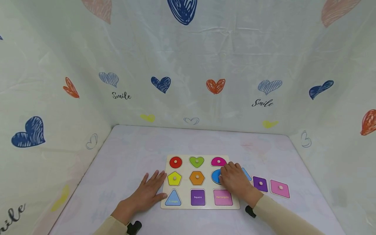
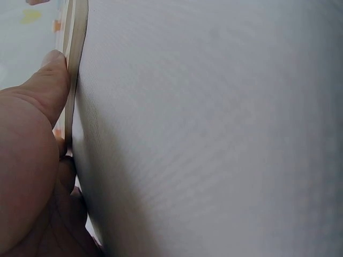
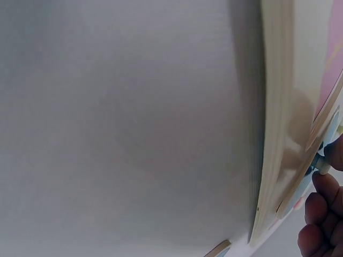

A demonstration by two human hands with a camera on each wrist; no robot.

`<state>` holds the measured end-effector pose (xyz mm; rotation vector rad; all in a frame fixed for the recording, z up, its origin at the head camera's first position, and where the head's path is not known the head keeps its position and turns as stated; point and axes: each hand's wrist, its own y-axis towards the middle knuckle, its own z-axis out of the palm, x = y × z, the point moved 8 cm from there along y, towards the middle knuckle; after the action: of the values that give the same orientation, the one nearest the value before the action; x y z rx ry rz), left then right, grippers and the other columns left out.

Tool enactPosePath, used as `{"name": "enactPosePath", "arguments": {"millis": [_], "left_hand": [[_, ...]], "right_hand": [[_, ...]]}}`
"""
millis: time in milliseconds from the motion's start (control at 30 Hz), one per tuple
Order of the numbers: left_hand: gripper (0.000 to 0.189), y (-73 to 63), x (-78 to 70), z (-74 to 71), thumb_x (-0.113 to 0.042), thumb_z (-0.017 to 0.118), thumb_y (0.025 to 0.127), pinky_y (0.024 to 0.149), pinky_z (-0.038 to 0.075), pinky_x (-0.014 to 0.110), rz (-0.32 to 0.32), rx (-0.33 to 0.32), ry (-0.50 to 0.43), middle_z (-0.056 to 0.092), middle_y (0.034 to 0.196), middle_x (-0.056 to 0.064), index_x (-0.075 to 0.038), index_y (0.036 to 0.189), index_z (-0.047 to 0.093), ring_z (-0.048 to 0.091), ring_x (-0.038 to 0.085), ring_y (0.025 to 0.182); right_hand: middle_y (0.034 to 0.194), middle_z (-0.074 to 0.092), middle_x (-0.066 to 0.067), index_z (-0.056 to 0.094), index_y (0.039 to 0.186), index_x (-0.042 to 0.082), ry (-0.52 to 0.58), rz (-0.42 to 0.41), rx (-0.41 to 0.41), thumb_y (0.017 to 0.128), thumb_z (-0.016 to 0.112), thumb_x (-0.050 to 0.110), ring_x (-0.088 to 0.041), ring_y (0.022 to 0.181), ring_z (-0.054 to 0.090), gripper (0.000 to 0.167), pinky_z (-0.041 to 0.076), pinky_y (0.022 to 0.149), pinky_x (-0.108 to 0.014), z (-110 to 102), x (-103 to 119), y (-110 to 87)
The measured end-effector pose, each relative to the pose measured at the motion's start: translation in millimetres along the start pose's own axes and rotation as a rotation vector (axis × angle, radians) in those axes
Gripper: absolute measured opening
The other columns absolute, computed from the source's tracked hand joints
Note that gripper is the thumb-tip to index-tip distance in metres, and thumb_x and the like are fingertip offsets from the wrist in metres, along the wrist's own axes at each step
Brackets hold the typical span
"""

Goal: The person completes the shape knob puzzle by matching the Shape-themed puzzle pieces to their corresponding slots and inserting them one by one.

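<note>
A wooden shape puzzle board (image 1: 185, 197) lies on the table. My left hand (image 1: 150, 193) rests flat with spread fingers at its left edge; the thumb (image 2: 51, 80) touches that edge in the left wrist view. Over the board's right side, my right hand (image 1: 236, 181) covers part of a blue oval puzzle piece (image 1: 215, 176). Its thumb and fingertips (image 3: 326, 184) pinch the small knob (image 3: 321, 163) of this piece, whose wooden edge shows above the board. Printed words mark the bare triangle recess (image 1: 173, 198), square recess (image 1: 198, 197) and rectangle recess (image 1: 223, 197).
Right of the board lie a blue triangle piece (image 1: 246, 174), partly behind the right hand, a purple square piece (image 1: 260, 184) and a pink rectangle piece (image 1: 280, 188). Red circle (image 1: 176, 162), green heart and other knobbed pieces sit in the board. A heart-printed curtain (image 1: 235, 58) surrounds the table.
</note>
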<state>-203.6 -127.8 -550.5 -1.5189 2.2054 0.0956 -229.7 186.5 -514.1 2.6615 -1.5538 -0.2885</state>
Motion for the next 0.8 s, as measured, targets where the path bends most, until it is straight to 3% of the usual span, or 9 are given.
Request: {"name": "enactPosePath", "arguments": {"millis": [800], "left_hand": [[0.088, -1.0, -1.9, -0.6, -0.052, 0.069, 0.098, 0.131, 0.002, 0.063, 0.001, 0.012, -0.014, 0.031, 0.174, 0.006, -0.013, 0.167, 0.031, 0.016, 0.032, 0.164]], "right_hand": [[0.094, 0.064, -0.008, 0.066, 0.108, 0.003, -0.014, 0.005, 0.000, 0.095, 0.079, 0.032, -0.025, 0.095, 0.057, 0.035, 0.050, 0.083, -0.041, 5.5, 2.4, -0.6]]}}
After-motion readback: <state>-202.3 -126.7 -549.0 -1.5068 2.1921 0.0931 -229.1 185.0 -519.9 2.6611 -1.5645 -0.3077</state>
